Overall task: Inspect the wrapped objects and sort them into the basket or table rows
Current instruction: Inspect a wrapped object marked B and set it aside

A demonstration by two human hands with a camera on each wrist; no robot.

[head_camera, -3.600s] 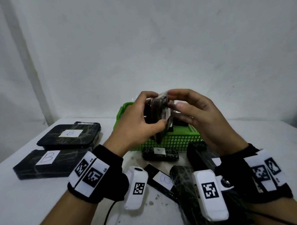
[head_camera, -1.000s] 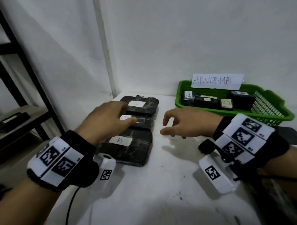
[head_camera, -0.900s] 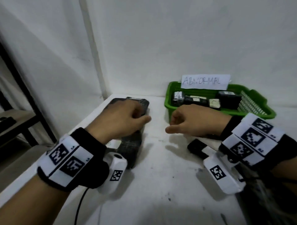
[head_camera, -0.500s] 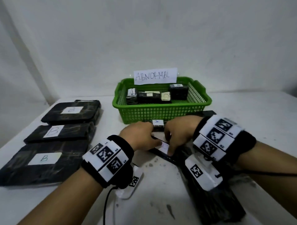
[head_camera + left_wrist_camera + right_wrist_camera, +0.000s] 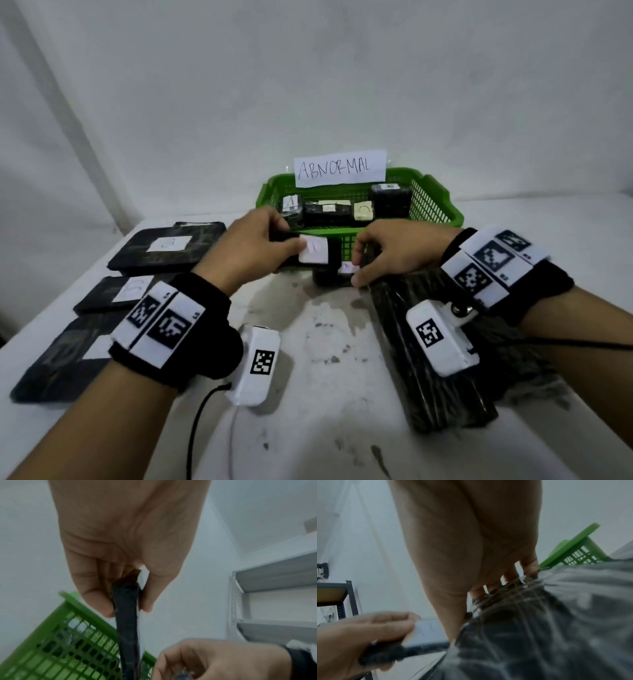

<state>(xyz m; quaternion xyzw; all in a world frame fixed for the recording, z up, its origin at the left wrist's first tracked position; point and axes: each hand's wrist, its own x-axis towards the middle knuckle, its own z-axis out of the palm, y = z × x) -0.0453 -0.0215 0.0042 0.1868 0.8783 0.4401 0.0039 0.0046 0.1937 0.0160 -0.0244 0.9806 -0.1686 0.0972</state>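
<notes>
A thin flat black wrapped object [image 5: 315, 255] with a white label is pinched at its left end by my left hand [image 5: 291, 236], just above the table in front of the green basket [image 5: 442, 205]. The left wrist view shows it edge-on [image 5: 127, 628] between thumb and fingers [image 5: 126, 607]. My right hand [image 5: 358, 265] lies at the far end of a large black wrapped pack [image 5: 400, 359]. In the right wrist view its fingers [image 5: 508, 577] curl over that pack's end [image 5: 539, 628], with the thumb along the pack's side.
The basket, labelled ABNORMAL, holds several small wrapped objects. A small labelled black object [image 5: 329, 279] lies in front of it. Three flat packs labelled B [image 5: 164, 250] [image 5: 116, 294] [image 5: 58, 363] form a row on the left. Metal shelving [image 5: 274, 574] stands beside the table.
Half a second ago both hands were low on the thin labelled object. My left hand has since lifted it toward the basket front, and my right hand has shifted onto the large pack.
</notes>
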